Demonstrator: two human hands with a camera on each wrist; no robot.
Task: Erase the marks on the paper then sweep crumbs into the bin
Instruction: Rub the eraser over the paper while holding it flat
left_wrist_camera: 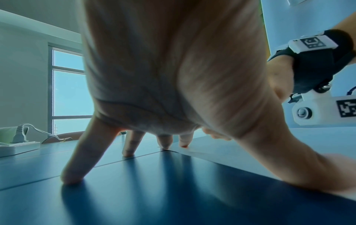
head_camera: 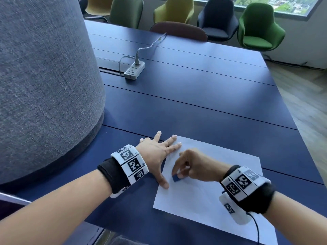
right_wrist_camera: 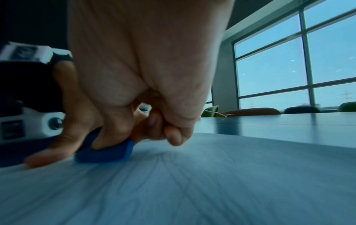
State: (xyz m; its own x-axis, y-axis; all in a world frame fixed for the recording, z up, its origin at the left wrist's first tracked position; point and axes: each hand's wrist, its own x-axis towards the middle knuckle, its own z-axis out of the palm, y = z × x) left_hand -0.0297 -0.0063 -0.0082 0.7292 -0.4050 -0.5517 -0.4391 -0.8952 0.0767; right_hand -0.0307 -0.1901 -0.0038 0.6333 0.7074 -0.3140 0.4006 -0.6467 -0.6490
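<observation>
— While the left hand (head_camera: pixel 155 152) lies spread, what is it doing?

— Its fingers are straight and splayed, holding nothing. The fingertips (left_wrist_camera: pixel 73 178) press down on the dark blue surface (head_camera: pixel 203 106), and two of them, with the thumb, sit on the left edge of the paper (head_camera: pixel 221 206), pinning it flat.

— And the right hand (head_camera: pixel 192 167)?

— Its fingers are curled, pinching a small blue eraser (head_camera: pixel 176 178) between thumb and fingers. In the right wrist view the eraser (right_wrist_camera: pixel 105 153) touches the sheet, tilted, just beside the left thumb.

— Where is the paper itself?

— Flat on the surface close to the person, turned at a slant. Faint pencil marks (right_wrist_camera: pixel 173 175) show on it near the eraser; in the head view they are too pale to make out well.

— Anything else on the surface?

— A white power strip (head_camera: pixel 134 70) with a plug and cable in it, well apart from the paper. A big grey felt-covered cylinder (head_camera: pixel 44 76) stands at the left. Beyond the far edge stand several upholstered chairs (head_camera: pixel 260 27).
</observation>
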